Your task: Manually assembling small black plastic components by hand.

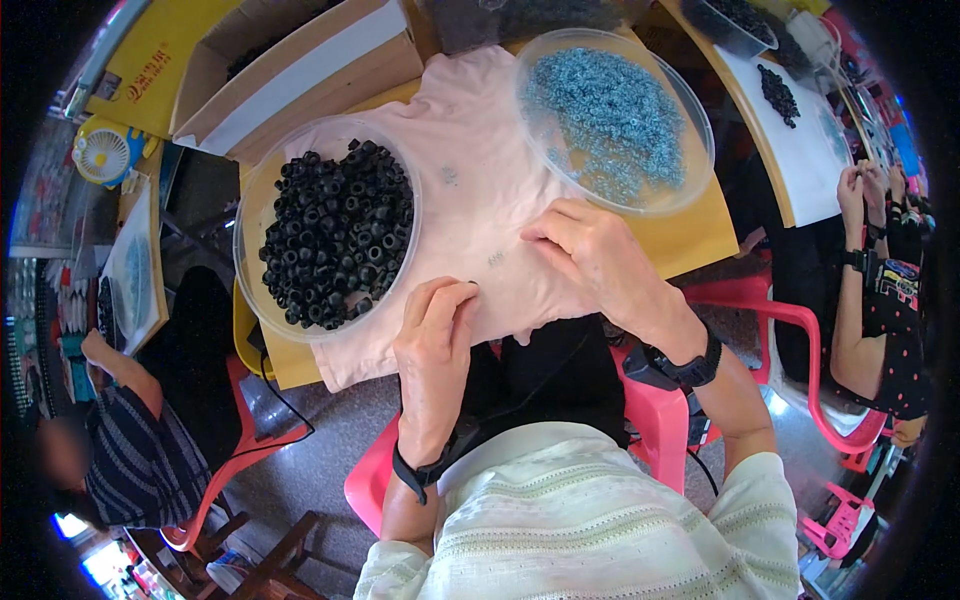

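My left hand is closed, thumb against fingers, over the near edge of a pale pink cloth. A tiny dark spot shows at its fingertips, too small to name. To its right, my right hand is also closed, fingers curled to the thumb; whatever lies between them is hidden. Left of my hands, a clear round tub holds many small black, hollow cap-like pieces. Beyond my right hand, another clear tub contains a heap of tiny bluish, shiny pieces. Two small clusters of similar pieces lie on the cloth.
An open cardboard box stands behind the left tub. The yellow tabletop shows around the cloth. A person in a striped top sits at left, and another person's arm is at right by a white-covered table. Red plastic chairs flank me.
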Motion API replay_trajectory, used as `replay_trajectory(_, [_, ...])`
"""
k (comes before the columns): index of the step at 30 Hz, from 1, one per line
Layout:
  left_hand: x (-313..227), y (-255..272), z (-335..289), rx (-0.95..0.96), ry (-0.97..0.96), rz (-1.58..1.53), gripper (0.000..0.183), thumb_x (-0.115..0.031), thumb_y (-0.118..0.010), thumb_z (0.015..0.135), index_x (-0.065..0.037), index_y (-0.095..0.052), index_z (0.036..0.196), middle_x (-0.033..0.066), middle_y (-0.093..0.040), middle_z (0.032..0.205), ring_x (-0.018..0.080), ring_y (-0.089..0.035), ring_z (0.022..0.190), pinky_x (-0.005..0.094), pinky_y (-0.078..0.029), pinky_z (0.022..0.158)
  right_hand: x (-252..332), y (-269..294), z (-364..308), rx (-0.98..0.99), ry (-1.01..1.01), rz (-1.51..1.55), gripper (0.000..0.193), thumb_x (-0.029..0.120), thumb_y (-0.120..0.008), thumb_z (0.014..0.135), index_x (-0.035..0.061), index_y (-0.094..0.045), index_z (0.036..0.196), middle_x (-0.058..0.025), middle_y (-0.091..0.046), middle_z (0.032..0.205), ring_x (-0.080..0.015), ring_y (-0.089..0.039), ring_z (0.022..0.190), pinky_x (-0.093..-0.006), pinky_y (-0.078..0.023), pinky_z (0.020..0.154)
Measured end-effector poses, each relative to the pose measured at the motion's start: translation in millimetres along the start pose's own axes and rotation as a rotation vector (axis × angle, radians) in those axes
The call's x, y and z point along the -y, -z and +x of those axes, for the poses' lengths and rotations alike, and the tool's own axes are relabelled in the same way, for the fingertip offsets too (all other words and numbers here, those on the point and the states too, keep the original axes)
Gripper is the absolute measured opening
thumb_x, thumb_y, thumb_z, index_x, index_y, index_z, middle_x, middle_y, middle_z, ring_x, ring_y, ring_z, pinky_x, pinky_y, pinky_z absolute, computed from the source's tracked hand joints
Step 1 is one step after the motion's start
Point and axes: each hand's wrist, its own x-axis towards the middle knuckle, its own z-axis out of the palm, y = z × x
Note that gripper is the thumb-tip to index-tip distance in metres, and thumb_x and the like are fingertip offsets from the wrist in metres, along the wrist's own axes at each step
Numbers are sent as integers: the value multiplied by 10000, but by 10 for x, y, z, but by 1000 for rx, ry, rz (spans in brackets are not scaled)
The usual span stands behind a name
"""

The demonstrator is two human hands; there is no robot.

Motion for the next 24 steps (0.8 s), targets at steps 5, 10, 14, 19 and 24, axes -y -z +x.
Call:
replay_trajectory(5, [-24,19,-27,2,-13,-9,129,10,-678,855,-3,-680,984,104,-667,965,205,-638,791,291,-511,717,18,1,-29,-7,10,-25,66,34,-640,828,-12,-628,874,-176,-593,822,-371,-613,840,-433,-501,728])
replay_trajectory(10, [-94,27,-3,16,95,-89,198,29,-681,841,-1,-693,1037,100,-661,953,181,-637,792,279,-513,716,-5,-8,-58,-34,15,-27,74,40,-647,827,-3,-636,885,-161,-598,824,-358,-612,831,-429,-500,721])
replay_trajectory(14, [-16,5,-35,53,103,-142,262,37,-685,830,-14,-699,1087,101,-639,996,175,-636,805,277,-518,724,-1,4,-103,-50,-3,1,82,47,-666,822,6,-637,886,-136,-600,825,-335,-616,824,-412,-498,708])
replay_trajectory(19, [-26,33,-86,104,-5,-38,256,27,-680,845,-35,-714,1091,98,-614,1034,178,-626,832,275,-504,717,64,53,-139,-51,-51,16,92,56,-683,824,11,-637,890,-122,-612,842,-320,-625,807,-394,-497,688])
replay_trajectory(24, [-16,45,-103,126,-26,-37,256,22,-676,850,-39,-718,1095,94,-615,1017,173,-620,836,275,-495,709,88,73,-197,-64,-115,55,89,70,-693,838,21,-643,895,-114,-627,858,-314,-630,783,-379,-501,683])
